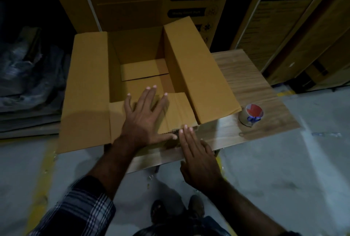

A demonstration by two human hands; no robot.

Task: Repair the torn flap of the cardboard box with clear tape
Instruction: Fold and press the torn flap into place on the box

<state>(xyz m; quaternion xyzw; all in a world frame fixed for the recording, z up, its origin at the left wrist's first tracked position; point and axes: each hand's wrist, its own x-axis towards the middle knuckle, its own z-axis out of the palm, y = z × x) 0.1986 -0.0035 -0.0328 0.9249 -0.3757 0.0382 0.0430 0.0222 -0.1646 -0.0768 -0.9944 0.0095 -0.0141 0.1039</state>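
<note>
The left hand (pixel 145 120) lay flat with fingers spread on the near flap (pixel 170 112) of the open box (pixel 91 88), holding nothing. The right hand (pixel 198 160), fingers straight and together, touched that flap's near edge. The box sat on the wooden table (pixel 246 76); the tape roll (pixel 251 115) stood near the table's right corner.

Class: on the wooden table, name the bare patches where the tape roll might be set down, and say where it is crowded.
Bare wood lies behind the tape roll, between the box's right flap and the table edge, and along the near edge right of the right hand. It is crowded at the near flap, under the left hand.
</note>
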